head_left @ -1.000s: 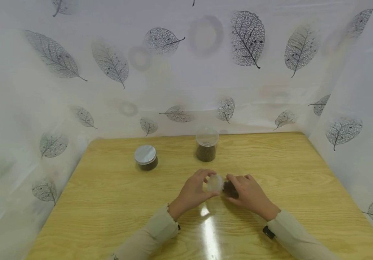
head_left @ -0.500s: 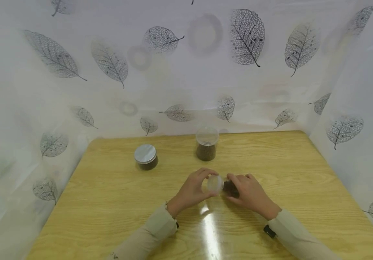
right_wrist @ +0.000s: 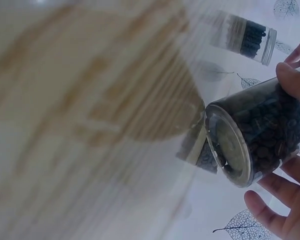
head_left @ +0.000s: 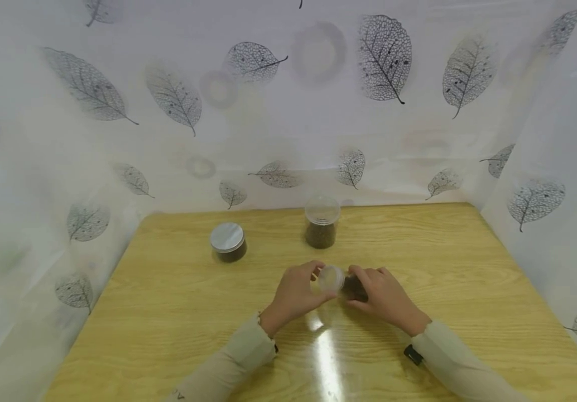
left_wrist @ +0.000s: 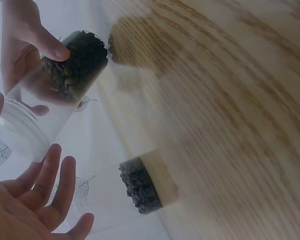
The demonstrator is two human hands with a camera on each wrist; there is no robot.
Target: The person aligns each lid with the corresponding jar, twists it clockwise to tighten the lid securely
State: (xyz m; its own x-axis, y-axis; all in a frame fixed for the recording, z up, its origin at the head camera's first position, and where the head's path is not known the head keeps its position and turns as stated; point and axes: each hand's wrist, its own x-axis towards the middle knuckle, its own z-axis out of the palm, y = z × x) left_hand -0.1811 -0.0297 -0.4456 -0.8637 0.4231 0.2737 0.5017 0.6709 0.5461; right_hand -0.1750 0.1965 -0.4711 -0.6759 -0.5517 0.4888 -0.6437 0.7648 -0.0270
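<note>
In the head view my right hand [head_left: 386, 296] grips a clear jar [head_left: 355, 288] of dark beans, which looks like coffee. The jar leans, its mouth end toward my left hand [head_left: 296, 296]. With thumb and fingers, the left hand holds the round clear lid [head_left: 331, 279] by its edge at that end. In the left wrist view the lid [left_wrist: 22, 130] sits against the jar's mouth; whether it is threaded on, I cannot tell. The beans fill the base half of the jar, and the right wrist view shows the jar's bottom [right_wrist: 230, 147] tilted up off the wooden table.
Toward the back stands another clear jar [head_left: 321, 231] with dark contents and a clear lid. Left of it is a low jar [head_left: 228, 240] with a silver lid. A leaf-printed cloth [head_left: 288, 123] hangs around the table [head_left: 168, 312].
Both hands, with jar and lid between them, have shifted slightly left. The lid's face has turned a little. The two standing jars keep their places on the table.
</note>
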